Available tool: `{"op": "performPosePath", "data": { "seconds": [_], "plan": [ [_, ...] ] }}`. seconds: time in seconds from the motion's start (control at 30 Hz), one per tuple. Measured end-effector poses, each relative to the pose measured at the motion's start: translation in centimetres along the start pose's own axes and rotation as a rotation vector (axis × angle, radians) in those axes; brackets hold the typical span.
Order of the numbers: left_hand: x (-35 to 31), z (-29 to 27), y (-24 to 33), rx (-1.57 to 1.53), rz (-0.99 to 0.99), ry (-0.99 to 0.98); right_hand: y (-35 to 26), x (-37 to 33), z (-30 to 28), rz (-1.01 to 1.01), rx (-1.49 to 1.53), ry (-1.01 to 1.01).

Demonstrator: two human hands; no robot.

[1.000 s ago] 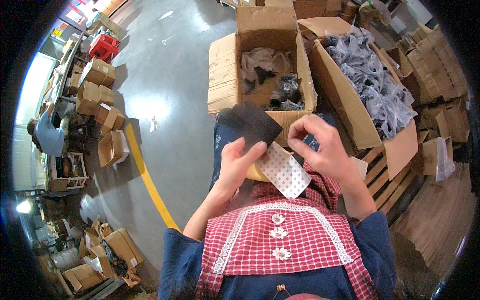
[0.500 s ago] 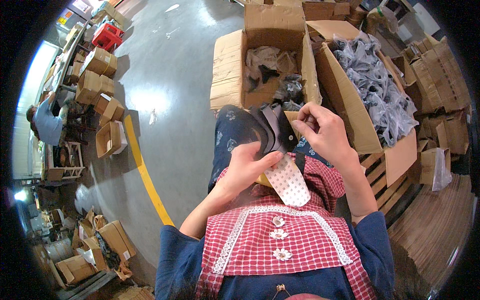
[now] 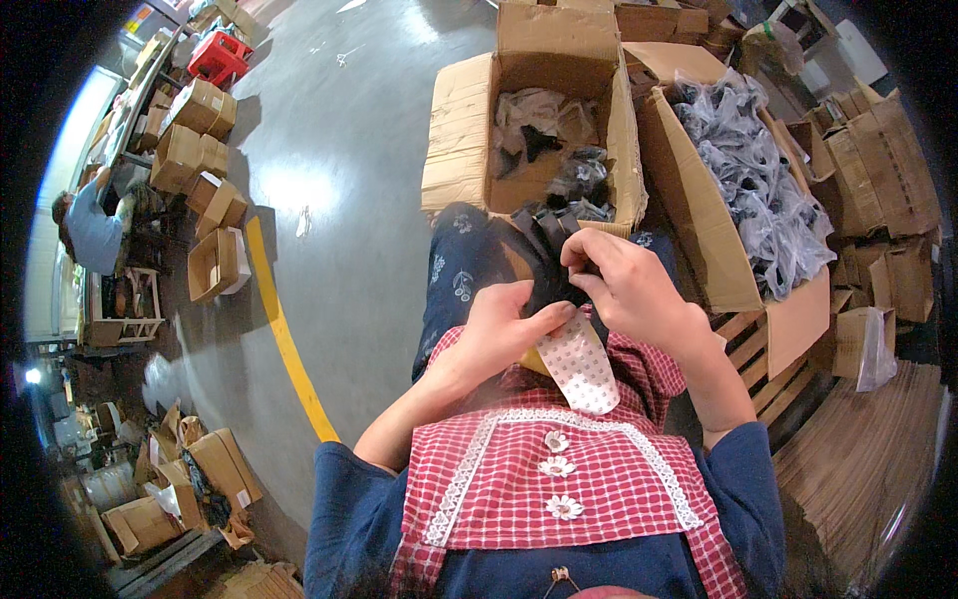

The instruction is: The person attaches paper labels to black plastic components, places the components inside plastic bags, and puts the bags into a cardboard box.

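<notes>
Brought the right hand (image 3: 639,299) in and down since the earlier frame, from just beside the black piece (image 3: 544,255) to right over its upper part, covering the small pale dot visible then. Went, by that, from one hand holding and one hovering to two hands working at a single piece.

Saw at far left one person (image 3: 97,230) in a blue top beside a cluttered bench, then one red plastic object (image 3: 220,58), four cardboard boxes (image 3: 205,107) in a loose row, and one yellow line (image 3: 284,329) along the grey floor.

Held the black piece above the lap, between the two hands, gripped firmly under the thumb of the left hand (image 3: 499,324). Left one white dotted strip (image 3: 579,371) hanging below that thumb, over one partly covered yellow piece (image 3: 534,359). Counted three white flowers (image 3: 556,466) on one red checked apron (image 3: 619,469) beneath.

Found beyond the knees one open carton (image 3: 549,35) with several dark and clear-wrapped things inside. Set the right fingertips close together, in a narrow gap, at the black piece; could not tell from this angle whether pinching its edge or merely touching. Noted farther right one larger carton (image 3: 704,205), heaped with many bagged dark items (image 3: 748,185), beside one slatted pallet (image 3: 773,384).
</notes>
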State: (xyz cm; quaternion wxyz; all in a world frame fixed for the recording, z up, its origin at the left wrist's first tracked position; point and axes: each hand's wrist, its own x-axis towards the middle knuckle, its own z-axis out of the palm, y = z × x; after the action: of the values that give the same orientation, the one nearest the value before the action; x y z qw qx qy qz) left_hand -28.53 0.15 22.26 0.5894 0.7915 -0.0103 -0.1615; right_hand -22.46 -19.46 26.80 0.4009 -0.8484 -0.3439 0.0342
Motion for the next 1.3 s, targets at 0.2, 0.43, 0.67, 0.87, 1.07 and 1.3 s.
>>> {"op": "performPosePath", "data": {
  "seconds": [0.2,0.43,0.67,0.87,1.07,1.3],
  "plan": [
    [-0.2,0.0,0.2,-0.056,0.036,0.019,0.0,0.2,-0.2,0.159,-0.108,0.158],
    [-0.4,0.0,0.0,-0.23,-0.017,0.008,-0.6,-2.2,-1.5,0.4,-0.002,0.167],
    [-0.6,0.1,0.2,-0.262,-0.009,0.066,-0.2,-4.5,0.7,0.31,-0.014,-0.008],
    [-0.9,0.5,0.4,-0.269,0.086,0.09,1.4,-4.9,2.1,0.204,-0.055,0.123],
    [-1.4,0.5,1.1,-0.279,0.101,0.058,1.3,-4.8,1.9,0.389,0.204,0.042],
    [-1.1,0.4,1.4,-0.27,0.052,0.048,0.2,-5.1,2.1,0.292,0.004,0.14]
  ]
}}
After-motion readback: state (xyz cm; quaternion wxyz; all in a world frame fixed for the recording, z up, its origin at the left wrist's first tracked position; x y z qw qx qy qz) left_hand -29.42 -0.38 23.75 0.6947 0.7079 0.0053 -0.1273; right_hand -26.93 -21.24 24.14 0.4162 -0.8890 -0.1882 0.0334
